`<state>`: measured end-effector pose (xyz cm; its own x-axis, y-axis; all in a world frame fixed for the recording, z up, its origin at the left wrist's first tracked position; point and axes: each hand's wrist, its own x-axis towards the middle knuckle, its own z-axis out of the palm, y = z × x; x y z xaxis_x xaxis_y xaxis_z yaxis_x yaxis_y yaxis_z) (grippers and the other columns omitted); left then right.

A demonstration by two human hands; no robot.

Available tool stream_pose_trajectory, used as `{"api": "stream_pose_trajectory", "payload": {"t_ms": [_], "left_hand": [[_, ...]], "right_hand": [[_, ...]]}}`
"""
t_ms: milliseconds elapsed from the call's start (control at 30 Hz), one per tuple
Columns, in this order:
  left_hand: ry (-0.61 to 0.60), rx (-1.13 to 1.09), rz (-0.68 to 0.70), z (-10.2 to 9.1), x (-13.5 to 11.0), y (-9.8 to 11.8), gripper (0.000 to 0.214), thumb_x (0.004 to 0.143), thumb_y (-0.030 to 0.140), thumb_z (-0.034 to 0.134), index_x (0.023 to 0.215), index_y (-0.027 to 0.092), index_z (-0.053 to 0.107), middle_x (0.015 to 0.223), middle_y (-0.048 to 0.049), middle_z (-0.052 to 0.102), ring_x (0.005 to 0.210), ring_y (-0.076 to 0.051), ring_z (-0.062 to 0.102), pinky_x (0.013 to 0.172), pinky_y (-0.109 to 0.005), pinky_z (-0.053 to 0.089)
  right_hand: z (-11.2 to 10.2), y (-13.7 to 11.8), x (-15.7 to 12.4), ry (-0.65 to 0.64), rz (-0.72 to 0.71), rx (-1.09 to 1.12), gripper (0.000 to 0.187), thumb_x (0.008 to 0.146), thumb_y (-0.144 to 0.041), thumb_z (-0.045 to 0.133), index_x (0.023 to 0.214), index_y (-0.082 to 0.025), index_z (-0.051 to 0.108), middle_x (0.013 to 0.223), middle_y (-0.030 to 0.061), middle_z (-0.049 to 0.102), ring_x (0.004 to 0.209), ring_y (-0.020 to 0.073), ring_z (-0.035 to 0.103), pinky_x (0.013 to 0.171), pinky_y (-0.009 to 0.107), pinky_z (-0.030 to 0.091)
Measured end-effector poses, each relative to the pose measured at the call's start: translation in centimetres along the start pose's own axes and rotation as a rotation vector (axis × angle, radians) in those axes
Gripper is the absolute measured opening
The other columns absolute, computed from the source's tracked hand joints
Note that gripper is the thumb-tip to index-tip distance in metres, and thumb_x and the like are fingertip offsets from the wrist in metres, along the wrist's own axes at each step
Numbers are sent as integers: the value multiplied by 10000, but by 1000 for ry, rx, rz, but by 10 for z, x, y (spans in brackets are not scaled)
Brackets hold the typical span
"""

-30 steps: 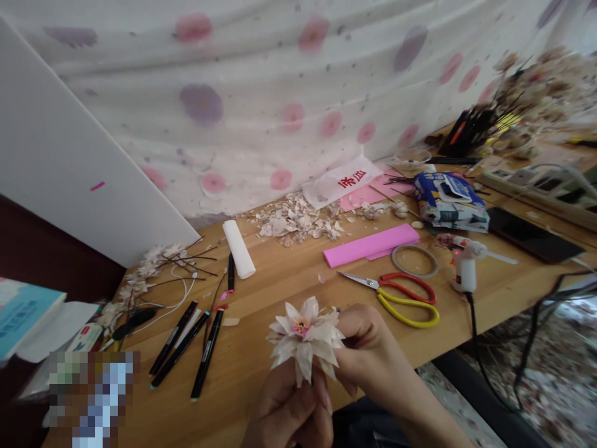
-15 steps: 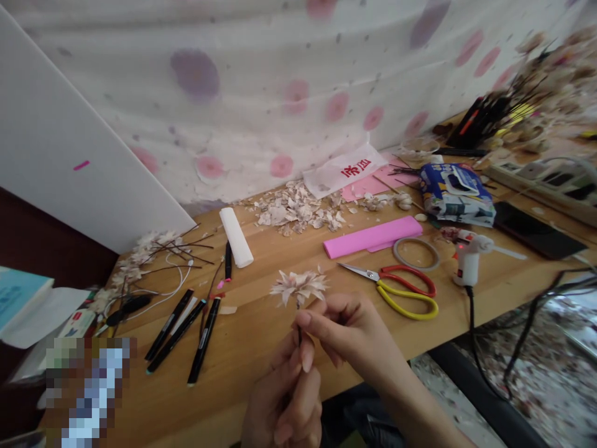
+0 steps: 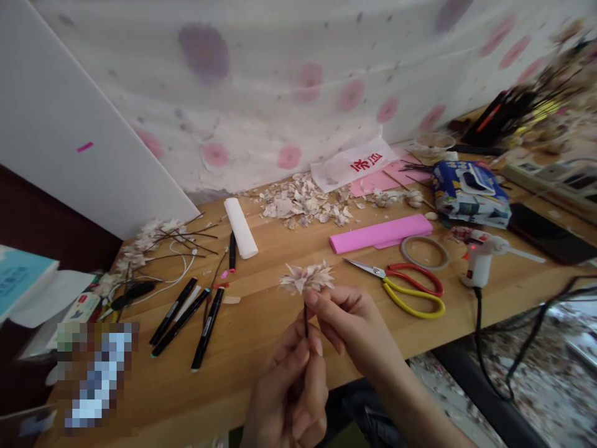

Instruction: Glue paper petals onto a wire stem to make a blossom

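Since a second earlier, the pale flower [image 3: 308,275] had been tilted so that its centre, then faced toward the camera, was turned upward and its petals were seen side-on. Its dark stem [image 3: 306,320], hidden before, was exposed below. The right hand [image 3: 347,317] had been shifted from the petals' edge to the top of the stem, which was pinched between thumb and fingers just under the blossom. Lower down, the stem was gripped by the thumb and fingers of the left hand [image 3: 289,392]. The flower was held upright over the near part of the table [image 3: 268,264].

To the right of it were laid scissors [image 3: 383,272] with red and yellow handles, a roll of tape [image 3: 426,267], a folded pink sheet [image 3: 380,233] and a white glue gun [image 3: 479,264], its red light lit. Black markers [image 3: 208,330] and a white roll [image 3: 241,228] were placed to the left. Loose petals [image 3: 298,202] were heaped farther back, beside a white bag [image 3: 349,165] printed in red.
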<state>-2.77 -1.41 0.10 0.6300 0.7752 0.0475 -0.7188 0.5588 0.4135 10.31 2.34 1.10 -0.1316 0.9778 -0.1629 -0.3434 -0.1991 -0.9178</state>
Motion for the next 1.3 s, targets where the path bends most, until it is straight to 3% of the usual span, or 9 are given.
{"api": "stream_pose_trajectory", "payload": {"t_ms": [167, 333, 500, 700, 933, 1100, 1300], "left_hand": [[9, -66, -13, -2, -1, 1, 265, 1081, 265, 434, 1150, 184, 677, 487, 131, 290, 310, -35, 89, 322, -97, 217], [-21, -143, 18, -5, -1, 4, 334, 1096, 222, 379, 1111, 137, 702, 459, 130, 290, 319, -39, 101, 324, -89, 228], [-53, -225, 34, -2, 0, 9, 347, 1098, 146, 328, 1087, 103, 672, 458, 138, 294, 295, -40, 76, 292, -74, 230], [-116, -351, 13, -3, -1, 8, 296, 1090, 122, 355, 1075, 81, 649, 473, 133, 349, 299, -41, 84, 280, -57, 219], [-151, -393, 86, -2, -2, 12, 347, 1108, 135, 303, 1081, 29, 632, 517, 127, 365, 352, -33, 103, 308, -65, 208], [-170, -491, 78, -4, -3, 13, 304, 1100, 104, 310, 1098, 9, 599, 559, 119, 383, 377, -31, 150, 307, -62, 199], [-122, -520, 86, -7, 0, 15, 267, 1089, 96, 360, 1004, 40, 607, 550, 113, 370, 410, -36, 176, 297, -98, 79]], "right_hand": [[3, 4, 3, -25, 45, 91, 498, 821, -614, 763, 611, -168, 694, 493, -29, 614, 338, 23, 299, 377, 212, 192], [12, 14, 2, -36, 95, 266, 383, 807, -538, 810, 814, -160, 753, 487, -42, 626, 357, 28, 289, 382, 200, 151], [12, 24, 3, -29, 164, 325, 384, 773, -506, 847, 878, -144, 772, 487, -29, 647, 375, 26, 276, 429, 220, 119], [5, 20, 4, 65, 109, 315, 378, 714, -493, 896, 778, -142, 774, 379, -123, 386, 390, 35, 210, 443, 242, 99], [-25, 11, 10, 197, -19, 382, 349, 643, -437, 931, 725, -178, 712, 397, -150, 283, 416, 45, 117, 412, 208, 122], [-42, 3, 10, 253, -97, 391, 334, 668, -444, 881, 643, -222, 633, 407, -153, 194, 416, 68, 63, 382, 205, 154], [-53, 5, 11, 394, -204, 248, 644, 773, -551, 796, 395, -259, 364, 346, -106, 216, 371, 78, 179, 388, 240, 261]]}}
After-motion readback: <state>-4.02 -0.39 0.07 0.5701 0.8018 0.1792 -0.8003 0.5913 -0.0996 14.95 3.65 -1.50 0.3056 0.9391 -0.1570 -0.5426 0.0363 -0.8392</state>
